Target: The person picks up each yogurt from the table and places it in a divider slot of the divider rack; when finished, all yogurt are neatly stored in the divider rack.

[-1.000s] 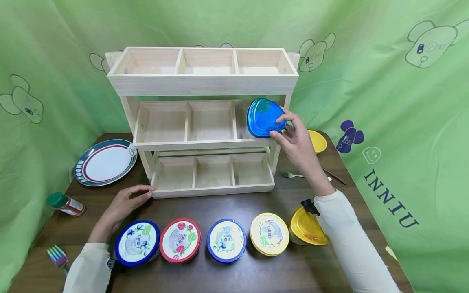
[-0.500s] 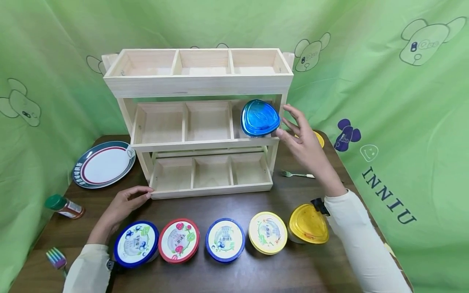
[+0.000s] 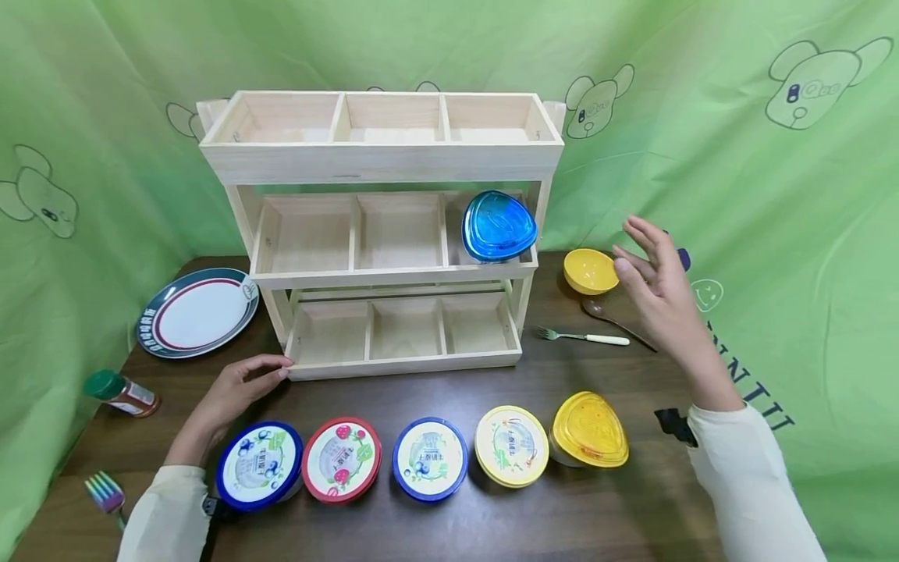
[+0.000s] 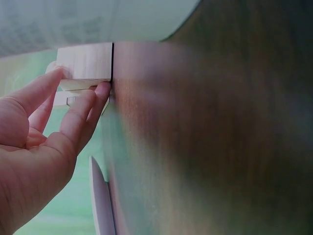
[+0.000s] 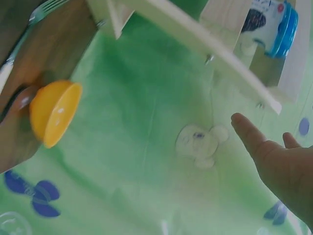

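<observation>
A pale wooden three-tier rack point(image 3: 379, 165) with divided trays stands at the back of the table. My left hand point(image 3: 240, 390) holds the front left corner of its bottom tray; in the left wrist view, thumb and fingers pinch that wooden corner point(image 4: 85, 63). A tub with a blue, rounded-triangle lid point(image 3: 499, 226) sits in the right compartment of the middle tray. Off to the right of the rack, my right hand point(image 3: 663, 300) is in the air with loosely bent fingers, holding nothing. In the right wrist view the blue-lidded tub point(image 5: 281, 29) shows a printed side.
Lidded tubs line the front: blue point(image 3: 260, 466), red point(image 3: 342, 459), another blue point(image 3: 431, 459), pale yellow point(image 3: 511, 446) and yellow triangular point(image 3: 590, 429). A yellow bowl point(image 3: 591, 272), brown spoon point(image 3: 618, 324) and fork point(image 3: 583, 336) lie right; plate point(image 3: 199, 312), spice jar point(image 3: 122, 393) and rainbow fork point(image 3: 105, 493) left.
My right hand has let go of the blue-lidded tub in the middle tray and moved away to the right. The left hand stays at the rack's corner.
</observation>
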The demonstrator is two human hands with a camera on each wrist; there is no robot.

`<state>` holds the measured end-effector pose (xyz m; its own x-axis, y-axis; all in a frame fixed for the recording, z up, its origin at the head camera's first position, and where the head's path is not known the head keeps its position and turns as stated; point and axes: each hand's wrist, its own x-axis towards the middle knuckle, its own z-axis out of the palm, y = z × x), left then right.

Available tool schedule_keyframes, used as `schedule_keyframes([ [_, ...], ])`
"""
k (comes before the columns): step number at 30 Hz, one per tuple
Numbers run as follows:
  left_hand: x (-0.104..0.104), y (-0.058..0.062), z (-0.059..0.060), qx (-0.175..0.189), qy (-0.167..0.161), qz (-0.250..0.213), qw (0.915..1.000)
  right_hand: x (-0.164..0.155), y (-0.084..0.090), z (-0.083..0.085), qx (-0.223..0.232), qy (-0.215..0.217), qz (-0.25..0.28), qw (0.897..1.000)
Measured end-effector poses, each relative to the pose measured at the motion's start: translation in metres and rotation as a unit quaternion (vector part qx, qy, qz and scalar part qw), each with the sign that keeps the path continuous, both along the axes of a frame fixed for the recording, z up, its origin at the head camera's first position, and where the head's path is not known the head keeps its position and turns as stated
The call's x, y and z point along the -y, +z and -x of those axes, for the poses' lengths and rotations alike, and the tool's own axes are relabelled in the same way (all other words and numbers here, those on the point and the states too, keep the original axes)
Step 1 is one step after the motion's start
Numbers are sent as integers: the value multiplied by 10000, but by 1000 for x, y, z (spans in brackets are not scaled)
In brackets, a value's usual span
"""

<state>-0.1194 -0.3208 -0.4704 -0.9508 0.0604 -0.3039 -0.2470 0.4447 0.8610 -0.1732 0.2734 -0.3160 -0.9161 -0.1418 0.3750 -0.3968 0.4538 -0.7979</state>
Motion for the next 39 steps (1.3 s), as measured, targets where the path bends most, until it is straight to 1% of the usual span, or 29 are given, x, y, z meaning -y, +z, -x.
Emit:
schedule_keyframes([
  [2, 0, 0, 0, 0, -5, 23, 10000, -13, -7, -9, 45, -81, 63, 9999],
  [8, 1, 0, 0, -21, -21, 90, 10000, -49, -36, -34, 371, -131, 661, 9970],
  [12, 1, 0, -1, -57, -33, 72, 10000, -65, -55, -49, 445, -111, 972, 9942],
  [15, 2, 1, -1, -52, -13, 51, 10000, -74, -66, -56, 517, -101, 1188, 9915],
  [18, 3, 0, -1, -45, -7, 49, 10000, -82, -75, -62, 566, -132, 1289, 9899],
  [22, 2, -1, 0, -110, -62, 55, 9999, -90, -91, -77, 577, -181, 1128, 9918],
  [24, 2, -1, -1, -171, -71, 99, 9998, -92, -100, -86, 593, -123, 1174, 9912],
  [27, 1, 0, 0, -195, -93, 151, 9997, -91, -116, -104, 630, 58, 1441, 9875],
  [31, 0, 0, -1, -147, -84, 127, 9998, -80, -131, -125, 719, 245, 1658, 9832],
  [35, 1, 0, -2, -96, -46, 90, 9999, -66, -139, -139, 776, 403, 1579, 9836],
  [39, 0, -1, -2, -86, -3, 39, 10000, -54, -141, -148, 709, 632, 1589, 9827],
])
